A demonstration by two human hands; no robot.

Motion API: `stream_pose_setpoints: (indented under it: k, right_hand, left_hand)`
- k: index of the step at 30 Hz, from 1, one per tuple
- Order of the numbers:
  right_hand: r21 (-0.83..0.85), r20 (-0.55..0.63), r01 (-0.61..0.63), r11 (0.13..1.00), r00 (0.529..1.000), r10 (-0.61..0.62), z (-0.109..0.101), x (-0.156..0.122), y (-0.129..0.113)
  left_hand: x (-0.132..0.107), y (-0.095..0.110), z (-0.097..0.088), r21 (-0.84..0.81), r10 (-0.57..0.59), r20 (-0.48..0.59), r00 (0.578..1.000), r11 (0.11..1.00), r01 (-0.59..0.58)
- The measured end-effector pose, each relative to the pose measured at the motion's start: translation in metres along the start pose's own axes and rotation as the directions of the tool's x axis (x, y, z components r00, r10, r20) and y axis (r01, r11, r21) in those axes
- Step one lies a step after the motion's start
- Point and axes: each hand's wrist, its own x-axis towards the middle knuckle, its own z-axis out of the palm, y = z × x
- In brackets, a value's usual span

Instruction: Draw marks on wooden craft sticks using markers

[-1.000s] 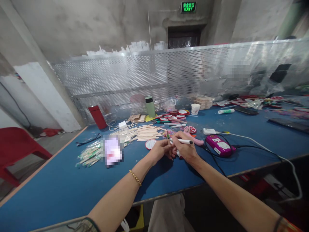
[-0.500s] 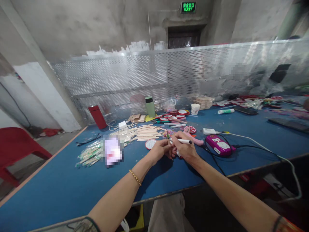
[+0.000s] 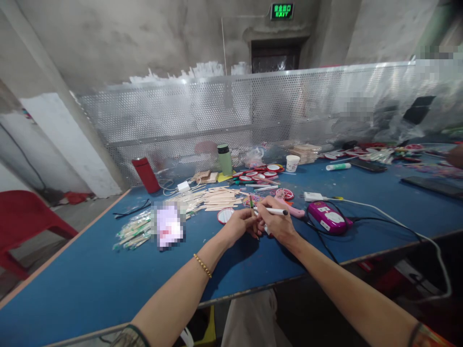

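Observation:
My right hand (image 3: 279,225) is closed around a white marker pen (image 3: 278,211) with a black end, held as for writing, its tip towards the left. Pinched in my left hand (image 3: 238,227) is a thin wooden stick (image 3: 251,204) with a green part near its top; the fingers hide its lower end. Both hands meet low over the blue table. Beside my left hand lies a small round mirror (image 3: 224,216) with a red rim. Just beyond the hands are wooden craft sticks (image 3: 220,197) and a pink glue gun (image 3: 297,211).
A purple power strip (image 3: 328,218) with cables is to the right. Bagged green-tipped sticks (image 3: 133,230) and a blurred phone-like object (image 3: 169,226) lie left. Behind stand a red bottle (image 3: 145,175), a green bottle (image 3: 224,161) and a paper cup (image 3: 292,164). A perforated metal screen (image 3: 173,115) borders the table.
My hands, the marker pen and the stick stay nearly in place. At the far right edge, another person's blurred form has shifted into view.

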Motion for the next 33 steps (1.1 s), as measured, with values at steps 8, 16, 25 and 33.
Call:
stream_pose_setpoints:
  k: [8, 16, 25, 33]
  right_hand:
    - [0.006, 0.021, -0.018, 1.000, 1.000, 0.018, -0.0008, -0.0006, 0.0012]
    - [0.001, -0.023, -0.009, 1.000, 1.000, 0.009, -0.0021, -0.0007, -0.0033]
    - [0.010, 0.010, -0.020, 1.000, 1.000, 0.020, -0.0012, -0.0008, -0.0007]
    - [0.012, 0.009, -0.029, 0.999, 1.000, 0.029, -0.0010, -0.0011, -0.0034]
  left_hand:
    - [-0.0006, 0.0008, -0.0003, 0.016, 0.009, 0.000, 1.000, 1.000, -0.009]
    - [-0.0008, 0.0005, -0.0003, -0.001, 0.003, 0.004, 1.000, 1.000, -0.003]
    - [0.0006, -0.0018, -0.0008, 0.000, 0.010, 0.001, 1.000, 1.000, -0.010]
    - [0.0003, -0.0010, -0.0003, -0.005, 0.005, 0.001, 1.000, 1.000, -0.005]
